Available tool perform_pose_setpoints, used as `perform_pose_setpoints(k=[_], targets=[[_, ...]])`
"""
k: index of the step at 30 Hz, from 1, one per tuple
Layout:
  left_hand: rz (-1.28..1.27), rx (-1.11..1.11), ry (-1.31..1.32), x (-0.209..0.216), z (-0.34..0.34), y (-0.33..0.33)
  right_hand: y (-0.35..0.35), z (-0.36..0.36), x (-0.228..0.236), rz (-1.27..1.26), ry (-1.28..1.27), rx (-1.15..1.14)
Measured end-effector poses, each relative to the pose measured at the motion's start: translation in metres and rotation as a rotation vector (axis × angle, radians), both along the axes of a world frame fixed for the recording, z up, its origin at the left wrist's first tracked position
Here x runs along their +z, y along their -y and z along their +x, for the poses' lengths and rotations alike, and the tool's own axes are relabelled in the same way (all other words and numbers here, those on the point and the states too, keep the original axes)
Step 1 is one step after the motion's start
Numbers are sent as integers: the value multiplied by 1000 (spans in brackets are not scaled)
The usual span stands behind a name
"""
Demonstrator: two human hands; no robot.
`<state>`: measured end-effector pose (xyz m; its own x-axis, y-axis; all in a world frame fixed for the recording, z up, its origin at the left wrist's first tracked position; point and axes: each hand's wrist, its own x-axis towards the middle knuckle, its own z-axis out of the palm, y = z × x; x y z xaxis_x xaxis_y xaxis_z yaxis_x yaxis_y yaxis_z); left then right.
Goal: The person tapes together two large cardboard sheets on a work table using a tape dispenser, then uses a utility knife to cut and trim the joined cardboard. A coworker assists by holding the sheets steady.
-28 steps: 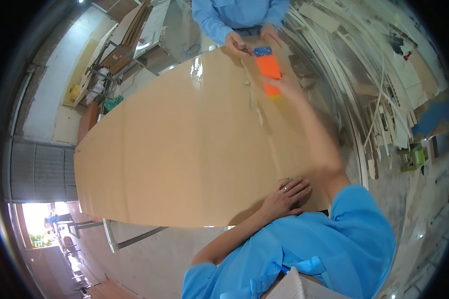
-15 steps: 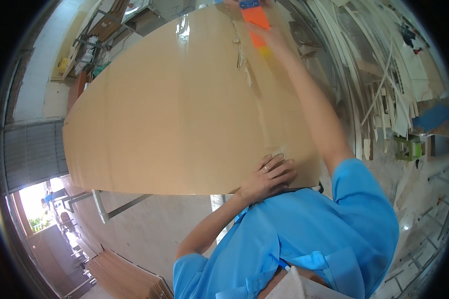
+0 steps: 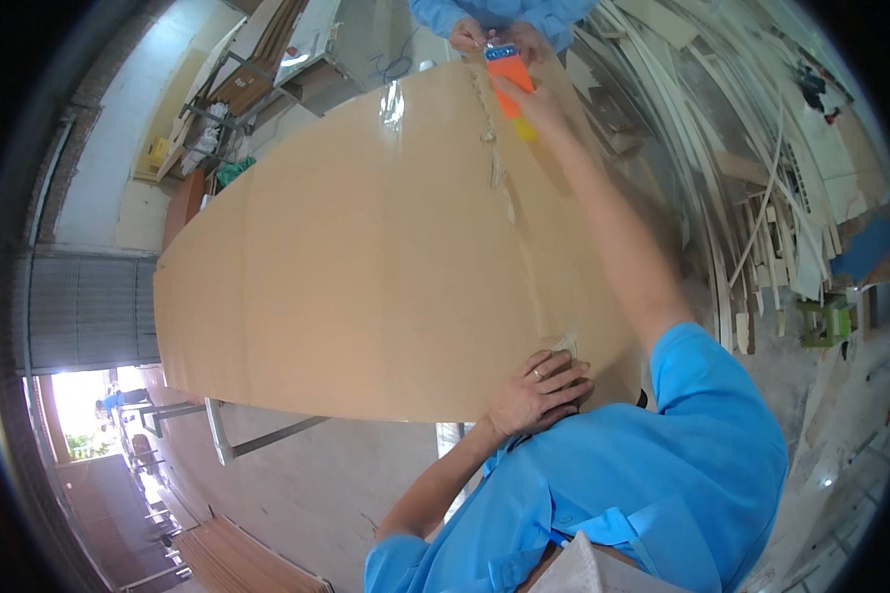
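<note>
A wide brown cardboard sheet (image 3: 336, 267) spreads out in front of me. At its far end my right hand (image 3: 526, 99), arm stretched out, grips an orange tape dispenser (image 3: 507, 71) with a blue front and a yellow end. My left hand (image 3: 542, 390) rests on the cardboard at the near edge, fingers extended and lying on the surface. Beside those fingers is a crumpled, clear-looking scrap (image 3: 566, 343). A ragged torn line (image 3: 494, 158) in the surface runs from the far end towards my left hand. My left palm and thumb are hidden.
Across the far edge a co-worker's hands (image 3: 468, 37) are close to the dispenser. Long pale strips (image 3: 752, 188) are piled on the right, with a green stool-like object (image 3: 827, 321) nearby. A metal frame leg (image 3: 220, 435) sticks out at left; stacked brown sheets (image 3: 242, 553) lie lower left.
The view has shifted, so the sheet sits lower and the co-worker's hands and sleeves now show at the far end. My right hand still holds the dispenser there; my left hand stays on the near edge.
</note>
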<state>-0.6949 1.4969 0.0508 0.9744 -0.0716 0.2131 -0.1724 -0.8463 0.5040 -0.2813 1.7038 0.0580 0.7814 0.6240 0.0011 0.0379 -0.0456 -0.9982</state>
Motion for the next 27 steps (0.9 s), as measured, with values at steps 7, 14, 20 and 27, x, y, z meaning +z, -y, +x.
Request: perform_pose_setpoints(k=[7,14,20,27], targets=[[-69,10,13,-6,-1,-1,-15,-17,-2,-84,16,-54],[-104,5,25,-15,-6,-2,3,-29,-8,-24,44,-77],[-77,20,66,-21,-12,2,57,-68,2,54,-53,-80],[41,4,100,-29,-22,9,137,-133,18,49,-75,-42]])
